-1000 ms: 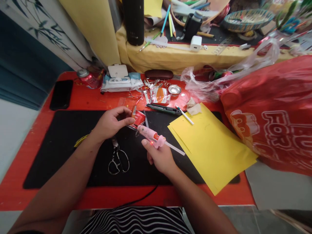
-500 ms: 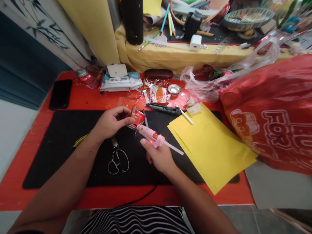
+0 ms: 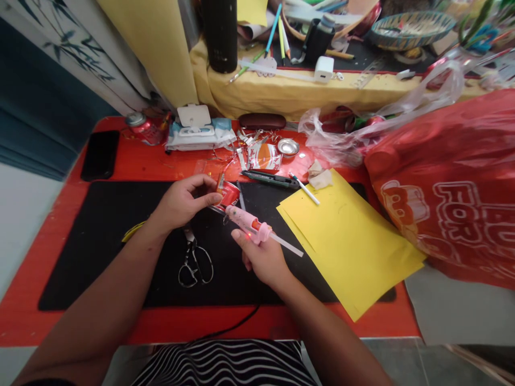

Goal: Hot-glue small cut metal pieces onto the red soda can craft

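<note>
A pink hot glue gun (image 3: 240, 217) is in my right hand (image 3: 263, 260), fingers closed round its handle. A clear glue stick (image 3: 287, 245) juts from its back end, and a small red light glows on its side. Its nozzle points left, towards my left hand (image 3: 183, 201). My left thumb and fingers pinch a red piece (image 3: 228, 194) that looks cut from a drink can; part of it is hidden by the fingers. The nozzle is close by the piece, but contact cannot be made out. Scissors (image 3: 195, 265) with patterned handles lie below my left hand.
Yellow paper sheets (image 3: 346, 246) with a white pen (image 3: 308, 190) lie right on the black mat (image 3: 108, 214). Behind are a box cutter (image 3: 271, 178), metal scraps, a wipes pack (image 3: 199, 136), a can (image 3: 142, 128) and a phone (image 3: 100, 154). A red bag (image 3: 446, 187) bulges at the right.
</note>
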{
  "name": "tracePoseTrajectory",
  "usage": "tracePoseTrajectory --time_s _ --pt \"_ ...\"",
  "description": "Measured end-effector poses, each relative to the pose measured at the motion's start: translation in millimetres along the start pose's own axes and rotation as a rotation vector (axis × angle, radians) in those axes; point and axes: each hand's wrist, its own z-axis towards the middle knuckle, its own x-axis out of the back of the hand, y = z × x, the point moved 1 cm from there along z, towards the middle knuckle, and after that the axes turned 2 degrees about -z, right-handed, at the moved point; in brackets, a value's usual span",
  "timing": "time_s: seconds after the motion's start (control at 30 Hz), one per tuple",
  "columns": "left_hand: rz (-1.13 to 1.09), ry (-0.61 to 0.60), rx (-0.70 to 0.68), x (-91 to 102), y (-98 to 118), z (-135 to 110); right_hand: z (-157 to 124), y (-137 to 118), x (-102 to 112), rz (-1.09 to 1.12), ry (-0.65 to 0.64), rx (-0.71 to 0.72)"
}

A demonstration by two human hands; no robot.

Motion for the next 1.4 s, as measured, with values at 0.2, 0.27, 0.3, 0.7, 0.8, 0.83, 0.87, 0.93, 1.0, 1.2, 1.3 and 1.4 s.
tracePoseTrajectory --time_s 0.2,0.27,0.3,0.7,0.8,0.83,0.87,0.93,1.0,1.2,1.3,1.4 --pt "0.002 0.001 0.009 0.2 -3.8 0.2 0.3 1.4 -0.1 -0.014 0.008 -0.001" --pt "-0.005 -0.003 0.008 0.3 -5.2 0.3 0.4 1.3 -0.1 -0.021 0.008 0.01" --pt "-0.006 -0.003 0.005 0.4 -5.6 0.3 0.4 1.1 0.0 -0.025 0.006 0.018" --pt "-0.013 0.005 0.006 0.4 -4.1 1.2 0.9 2.7 0.7 -0.072 0.008 0.02" --pt "-0.006 0.003 0.005 0.2 -4.9 1.1 1.3 2.7 1.1 -0.087 0.006 0.024" --pt "-0.008 0.003 0.007 0.1 -4.9 1.1 1.4 3.1 1.3 -0.1 0.01 0.023" --pt "-0.009 0.004 0.008 -0.1 -4.7 1.2 1.4 3.7 1.6 -0.113 0.014 0.023" --pt "-0.01 0.005 0.007 -0.3 -4.3 1.3 1.4 5.4 2.0 -0.131 0.02 0.027" --pt "-0.012 0.004 0.003 -0.2 -4.3 1.4 1.3 7.0 2.2 -0.135 0.021 0.029" --pt "-0.019 -0.006 0.008 0.8 -7.3 0.8 0.5 4.4 1.7 -0.133 0.029 0.008" --pt "-0.016 -0.002 0.01 0.8 -7.2 0.8 0.1 1.4 1.0 -0.108 0.026 0.016" --pt "-0.009 0.0 0.011 0.5 -5.4 1.0 -0.1 0.5 0.5 -0.098 0.027 0.011"
